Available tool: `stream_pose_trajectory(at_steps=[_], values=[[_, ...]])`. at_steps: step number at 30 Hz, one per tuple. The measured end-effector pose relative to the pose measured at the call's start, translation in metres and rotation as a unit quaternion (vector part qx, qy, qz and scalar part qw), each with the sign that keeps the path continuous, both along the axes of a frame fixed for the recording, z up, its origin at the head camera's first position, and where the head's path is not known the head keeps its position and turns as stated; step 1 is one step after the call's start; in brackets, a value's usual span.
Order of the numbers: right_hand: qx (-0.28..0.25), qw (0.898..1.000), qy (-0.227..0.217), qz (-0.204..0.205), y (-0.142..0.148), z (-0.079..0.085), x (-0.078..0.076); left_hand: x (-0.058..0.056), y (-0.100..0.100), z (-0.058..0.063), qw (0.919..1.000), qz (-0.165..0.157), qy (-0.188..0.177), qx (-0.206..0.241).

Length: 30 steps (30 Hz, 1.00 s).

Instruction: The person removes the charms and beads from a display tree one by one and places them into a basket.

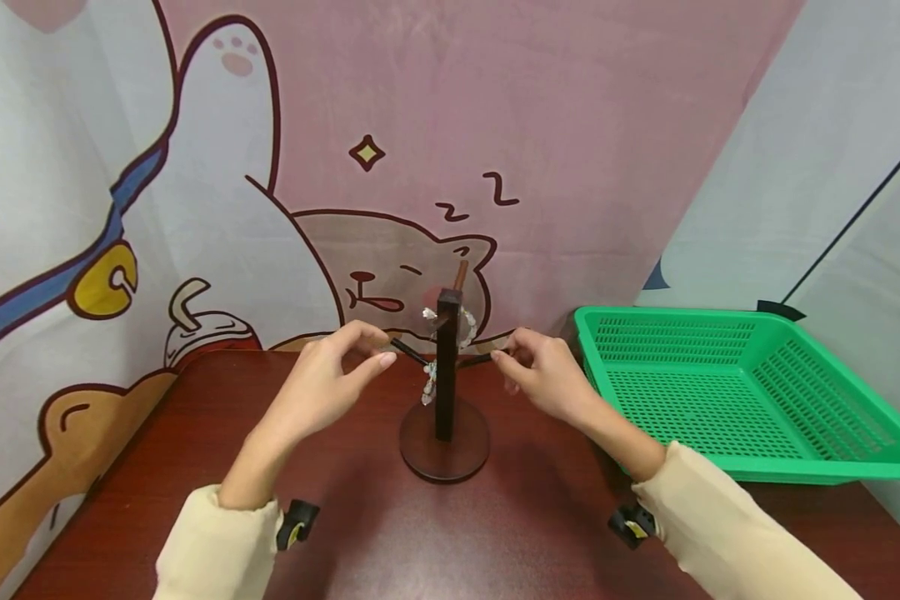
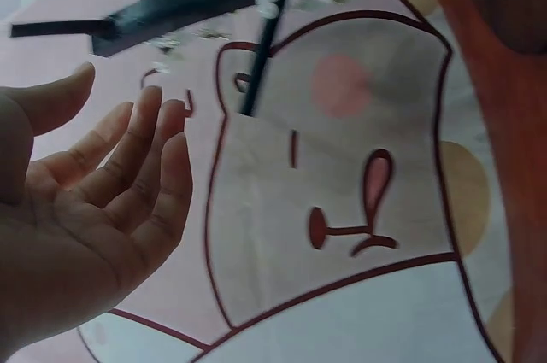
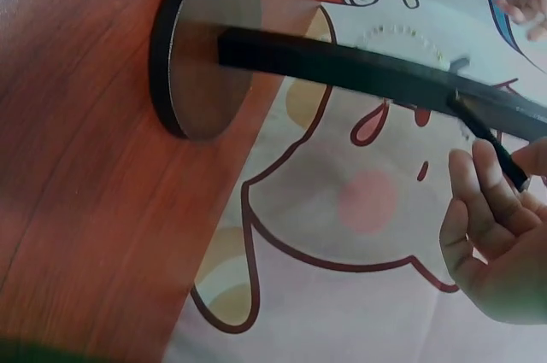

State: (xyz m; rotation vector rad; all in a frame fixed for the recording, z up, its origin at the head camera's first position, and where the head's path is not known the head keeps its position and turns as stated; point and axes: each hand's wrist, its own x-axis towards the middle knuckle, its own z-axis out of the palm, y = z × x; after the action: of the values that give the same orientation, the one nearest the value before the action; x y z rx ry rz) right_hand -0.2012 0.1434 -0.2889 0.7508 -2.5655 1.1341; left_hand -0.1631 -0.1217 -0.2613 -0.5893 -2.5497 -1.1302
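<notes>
A dark wooden jewelry stand (image 1: 447,367), with a round base and thin side pegs, stands upright between the hands. A pale beaded bracelet (image 1: 468,329) hangs high on it. Lower on the left side is another beaded bracelet (image 1: 429,385). My left hand (image 1: 322,379) is beside the left peg (image 2: 261,64). In the left wrist view its fingers are loosely bent, apart from that peg, and hold nothing. At the other side, my right hand (image 1: 543,371) pinches the end of the right peg (image 3: 491,141) between thumb and fingers.
A green plastic basket (image 1: 720,408) is on the right of the reddish-brown table (image 1: 390,533). Behind the table hangs a cloth (image 1: 570,142) printed with cartoon animals. A dark strap device (image 1: 296,525) is on the left wrist, another (image 1: 633,525) on the right.
</notes>
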Motion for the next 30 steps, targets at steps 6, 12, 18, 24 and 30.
stream_pose_trajectory(at_steps=[6,12,18,24,30], values=[[0.009,1.000,0.010,-0.026,-0.007,0.001,0.006,0.007,0.009,0.018,0.9996,-0.016,0.021,0.012],[0.005,0.999,0.009,-0.042,-0.015,0.002,0.011,0.010,0.016,0.031,0.9995,-0.019,0.019,0.017],[-0.002,0.999,0.011,-0.047,-0.020,0.002,0.015,0.009,0.020,0.037,0.9994,-0.010,0.031,0.016],[-0.004,1.000,0.012,-0.024,-0.021,0.000,0.017,0.005,0.018,0.039,0.9979,-0.016,0.061,0.012],[-0.007,0.999,-0.004,0.040,-0.019,-0.002,0.018,-0.001,0.009,0.039,0.9987,-0.021,0.040,0.023]])
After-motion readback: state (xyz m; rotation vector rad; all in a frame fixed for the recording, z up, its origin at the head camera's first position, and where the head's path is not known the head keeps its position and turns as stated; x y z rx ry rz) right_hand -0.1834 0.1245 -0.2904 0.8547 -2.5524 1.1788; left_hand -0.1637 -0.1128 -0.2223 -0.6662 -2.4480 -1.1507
